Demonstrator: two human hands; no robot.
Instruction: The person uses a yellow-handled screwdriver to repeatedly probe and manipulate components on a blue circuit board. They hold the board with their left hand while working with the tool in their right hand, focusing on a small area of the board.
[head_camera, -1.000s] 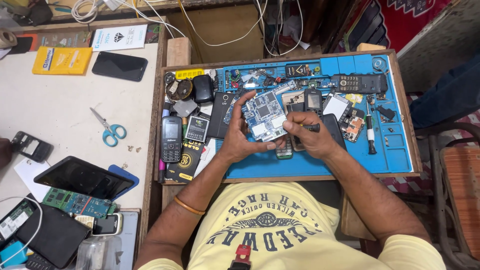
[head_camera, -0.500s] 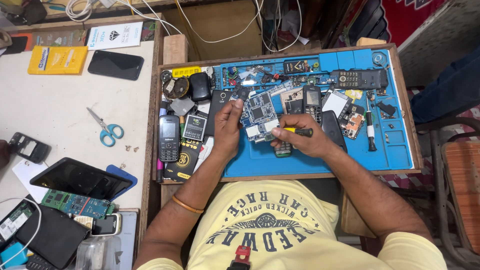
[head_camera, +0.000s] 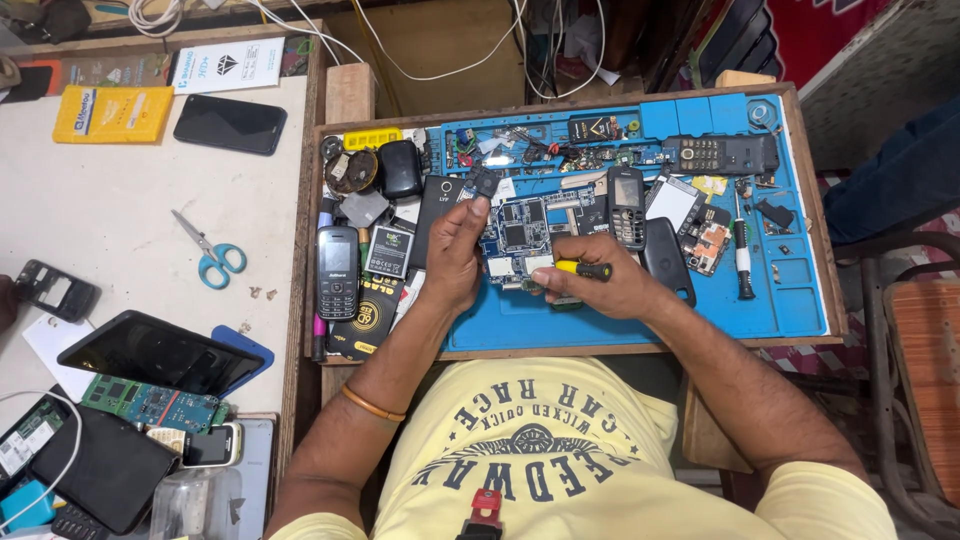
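On blue mat (head_camera: 780, 300), our left hand (head_camera: 452, 255) pinches small black part (head_camera: 484, 182); right hand (head_camera: 600, 285) grips yellow-handled screwdriver (head_camera: 582, 269) over bare phone circuit board (head_camera: 522, 238); disassembly midway.

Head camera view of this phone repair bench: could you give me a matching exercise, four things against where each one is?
Things:
1. circuit board
2. screwdriver
3. scissors
4. yellow box

Places:
A. in the right hand
B. far corner of the pale table
C. on the blue mat, by the left hand
D. on the pale table, beside the wooden tray

Pairs: 1-C, 2-A, 3-D, 4-B
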